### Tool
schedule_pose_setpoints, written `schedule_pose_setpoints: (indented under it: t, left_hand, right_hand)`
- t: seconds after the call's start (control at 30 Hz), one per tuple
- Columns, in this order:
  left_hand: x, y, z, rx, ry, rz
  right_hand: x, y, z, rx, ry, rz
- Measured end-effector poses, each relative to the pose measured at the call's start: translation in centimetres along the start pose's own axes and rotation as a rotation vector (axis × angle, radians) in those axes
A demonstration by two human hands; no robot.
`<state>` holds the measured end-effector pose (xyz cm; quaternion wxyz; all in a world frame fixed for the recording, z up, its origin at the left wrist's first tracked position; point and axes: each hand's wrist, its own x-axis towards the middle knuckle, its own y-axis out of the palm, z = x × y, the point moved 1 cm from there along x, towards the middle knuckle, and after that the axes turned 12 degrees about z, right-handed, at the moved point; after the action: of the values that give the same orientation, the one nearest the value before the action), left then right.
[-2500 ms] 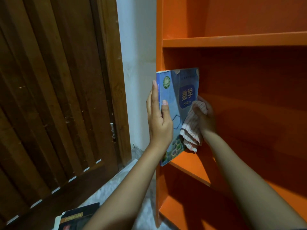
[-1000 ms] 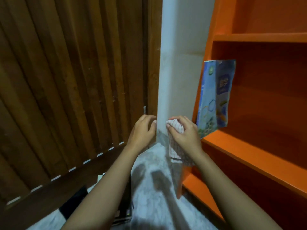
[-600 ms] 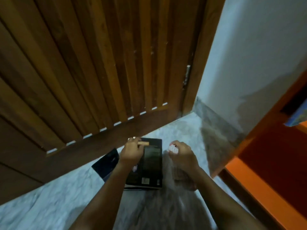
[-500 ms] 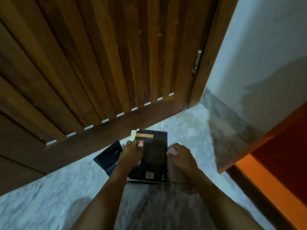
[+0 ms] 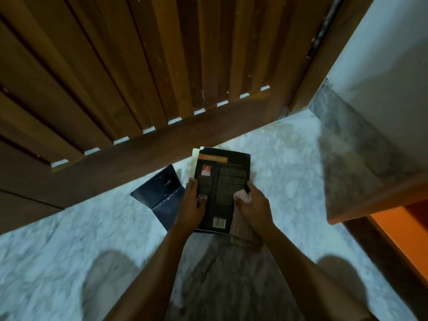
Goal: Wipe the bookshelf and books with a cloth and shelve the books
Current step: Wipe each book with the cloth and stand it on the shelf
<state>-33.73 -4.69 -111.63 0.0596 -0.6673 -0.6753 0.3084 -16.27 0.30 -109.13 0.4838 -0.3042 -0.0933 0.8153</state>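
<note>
A black book with an orange title band and a barcode lies back cover up, on top of a small pile on the marble floor. My left hand grips its left edge, thumb on the cover. My right hand presses against the book's right edge while clutching the striped cloth, which hangs down below the fist. A dark blue book sticks out from under the pile to the left. Only the orange bookshelf's lower corner shows at the right edge.
A brown slatted wooden door fills the top and left, its bottom rail just behind the books. A white wall with a grey skirting runs from the door frame to the shelf. Pale marble floor spreads around my arms.
My view dropped from the shelf, where the blue maths book now stands, down to the floor. Both hands came down to the pile, and the left hand took hold of the black book.
</note>
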Motion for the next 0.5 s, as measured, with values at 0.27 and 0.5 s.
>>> schedule_pose_setpoints:
  t: [0.27, 0.5]
  left_hand:
    - [-1.6, -1.8, -0.1, -0.360, -0.124, -0.043]
    - [-3.1, -2.5, -1.2, -0.292, -0.111, -0.153]
  right_hand:
    - [-1.7, 1.1, 0.5, 0.190, -0.047, -0.010]
    - [-3.5, 2.7, 1.8, 0.308, -0.137, -0.130]
